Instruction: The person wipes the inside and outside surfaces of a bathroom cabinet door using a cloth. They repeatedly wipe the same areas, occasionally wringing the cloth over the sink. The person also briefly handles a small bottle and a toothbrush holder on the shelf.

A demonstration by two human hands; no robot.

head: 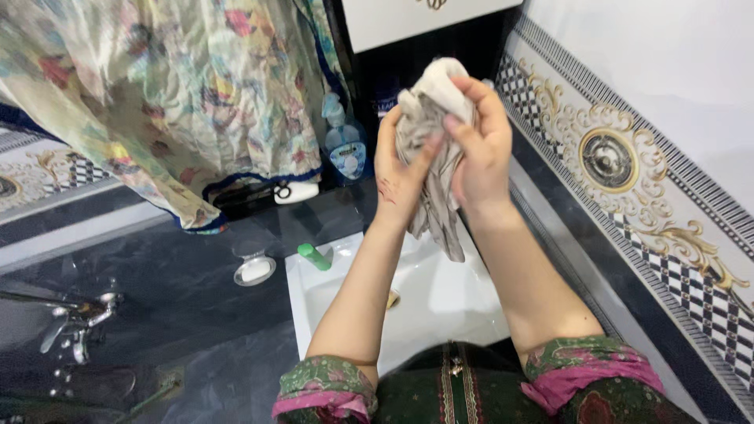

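A crumpled grey-white cloth is held up above a white sink. My left hand grips its left side from below, with the thumb pressed into the folds. My right hand wraps around its right side and top. A tail of the cloth hangs down between my wrists toward the basin. Both forearms rise from green and pink patterned sleeves at the bottom of the view.
A green tube lies at the sink's back-left corner, beside a round soap dish. A blue pump bottle stands behind. A floral garment hangs at upper left. A chrome tap is at left; ornate tiled wall at right.
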